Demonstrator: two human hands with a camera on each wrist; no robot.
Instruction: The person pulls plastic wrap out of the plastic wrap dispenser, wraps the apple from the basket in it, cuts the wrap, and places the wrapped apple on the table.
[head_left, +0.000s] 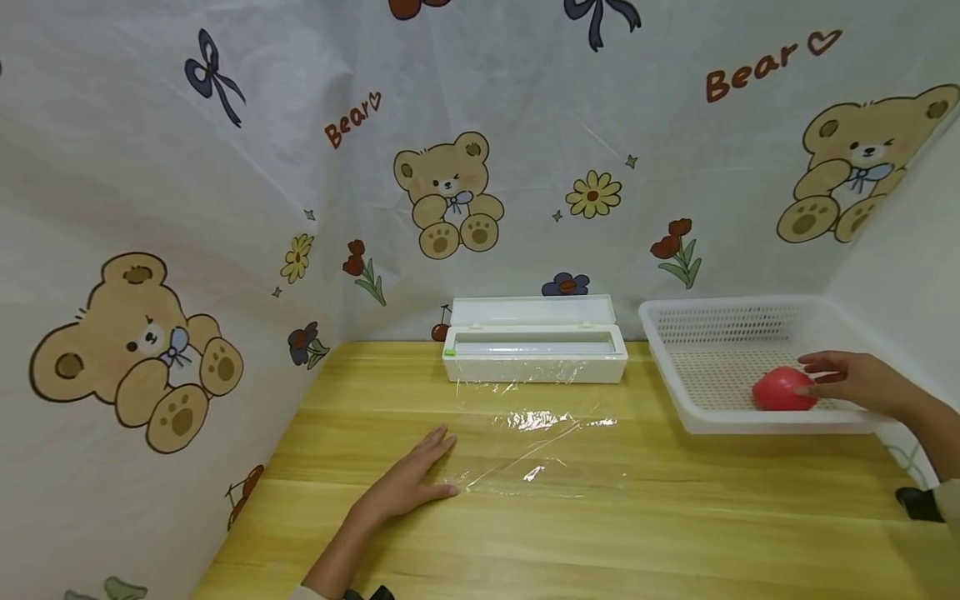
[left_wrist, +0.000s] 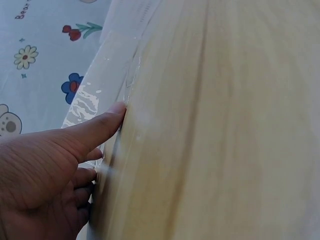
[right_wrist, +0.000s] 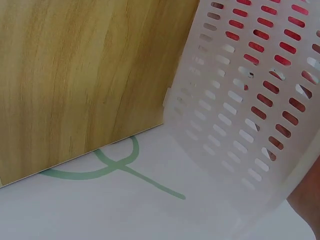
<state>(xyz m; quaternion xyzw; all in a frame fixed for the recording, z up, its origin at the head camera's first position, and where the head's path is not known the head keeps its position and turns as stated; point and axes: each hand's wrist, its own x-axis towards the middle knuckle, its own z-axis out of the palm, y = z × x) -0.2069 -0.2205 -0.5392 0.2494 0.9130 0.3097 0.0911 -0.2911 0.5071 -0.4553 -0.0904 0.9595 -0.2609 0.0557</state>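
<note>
A sheet of clear cling film (head_left: 551,454) lies on the table, stretching forward from a white cling film box (head_left: 536,369) with its lid up. My left hand (head_left: 412,477) rests at the left edge of the film, fingers spread. The left wrist view shows the same hand (left_wrist: 55,165) with its thumb tip at the film's edge. Over on the right, my right hand (head_left: 858,383) reaches over the front of a white perforated basket (head_left: 761,423). Its thumb is at the side of a round, shiny red object (head_left: 782,390) in the basket, its fingers extended above.
The wooden table (head_left: 570,542) meets a bear-print sheet (head_left: 525,108) at the back and left. In the right wrist view, the basket's slotted wall (right_wrist: 235,100) stands beside the table's edge (right_wrist: 80,154).
</note>
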